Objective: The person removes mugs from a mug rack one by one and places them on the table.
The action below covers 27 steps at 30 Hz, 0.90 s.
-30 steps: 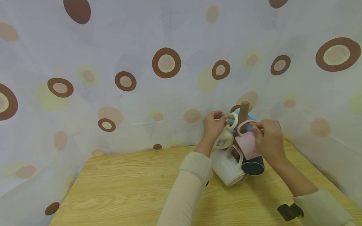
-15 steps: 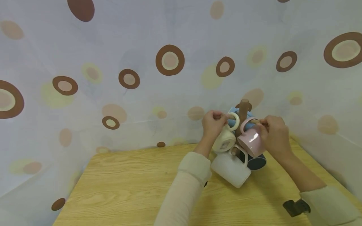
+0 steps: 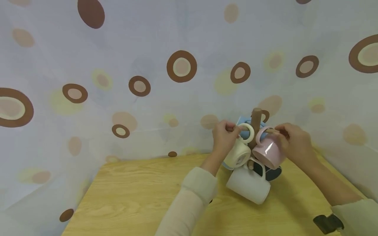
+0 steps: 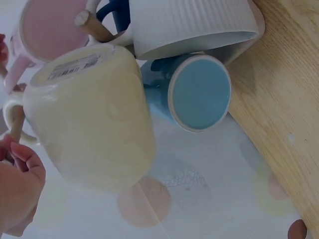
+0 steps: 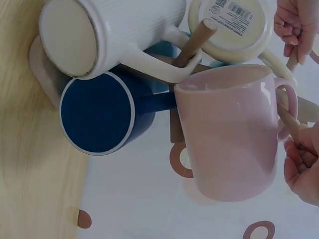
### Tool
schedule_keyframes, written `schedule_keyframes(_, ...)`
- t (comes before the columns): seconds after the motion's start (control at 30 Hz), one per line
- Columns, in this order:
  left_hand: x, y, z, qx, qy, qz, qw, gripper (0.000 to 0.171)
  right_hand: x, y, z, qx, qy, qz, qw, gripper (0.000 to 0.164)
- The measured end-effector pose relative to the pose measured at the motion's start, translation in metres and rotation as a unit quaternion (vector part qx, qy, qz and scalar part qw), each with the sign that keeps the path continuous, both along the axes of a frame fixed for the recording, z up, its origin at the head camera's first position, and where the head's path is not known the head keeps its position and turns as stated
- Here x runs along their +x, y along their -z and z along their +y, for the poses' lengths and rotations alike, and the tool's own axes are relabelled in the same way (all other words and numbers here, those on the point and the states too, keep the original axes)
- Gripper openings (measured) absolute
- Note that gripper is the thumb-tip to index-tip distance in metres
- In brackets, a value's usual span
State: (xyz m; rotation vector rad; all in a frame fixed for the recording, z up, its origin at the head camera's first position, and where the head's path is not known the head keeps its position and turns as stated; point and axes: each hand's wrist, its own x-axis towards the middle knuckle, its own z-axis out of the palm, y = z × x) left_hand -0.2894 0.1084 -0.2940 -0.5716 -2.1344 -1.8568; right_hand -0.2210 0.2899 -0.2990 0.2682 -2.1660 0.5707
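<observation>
A wooden mug tree (image 3: 255, 119) stands at the table's back right, hung with several mugs. My left hand (image 3: 223, 139) pinches the tip of an upper peg, which runs through the handle of a cream mug (image 3: 237, 154). On the other side, my right hand (image 3: 296, 146) grips the end of another upper peg (image 5: 286, 117), where a pink mug (image 3: 270, 152) hangs by its handle. Below, a ribbed white mug (image 3: 248, 185) hangs tilted on a front peg (image 5: 197, 42). Beside it is a dark blue mug (image 5: 99, 114). A light blue mug (image 4: 199, 92) hangs under the cream one.
The wooden table (image 3: 141, 190) reaches to a dotted curtain (image 3: 165, 108) behind it and on the right. Another light blue mug (image 3: 243, 126) shows behind the post, partly hidden. A black strap (image 3: 327, 223) is by the right sleeve.
The mug tree has turned, its front swinging to the right. The white mug now lies more sideways and the pink mug has shifted right. Both hands have kept hold of the pegs.
</observation>
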Motion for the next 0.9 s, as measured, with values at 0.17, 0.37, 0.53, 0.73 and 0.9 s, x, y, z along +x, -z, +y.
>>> schedule_keyframes(0.17,0.002,0.004,0.003,-0.013,-0.006,0.050,0.9986,0.017,0.002,-0.004,0.003,0.014,-0.003,-0.033,0.999,0.012)
schedule_keyframes(0.37,0.003,0.002,0.004,-0.037,0.003,0.068,0.9970,0.021,0.000,-0.012,0.006,0.054,-0.010,-0.020,0.998,0.014)
schedule_keyframes(0.53,0.004,0.000,0.005,-0.041,-0.009,0.075,0.9963,0.019,-0.002,-0.016,0.007,0.050,-0.014,-0.034,0.998,0.013)
schedule_keyframes(0.73,0.006,-0.002,0.004,-0.057,-0.032,0.068,0.9955,0.017,-0.003,-0.013,0.003,0.048,-0.013,-0.048,0.998,0.013)
schedule_keyframes(0.9,0.007,-0.003,0.002,-0.076,-0.029,0.077,0.9937,0.020,-0.005,-0.012,0.002,0.046,-0.016,-0.040,0.998,0.012)
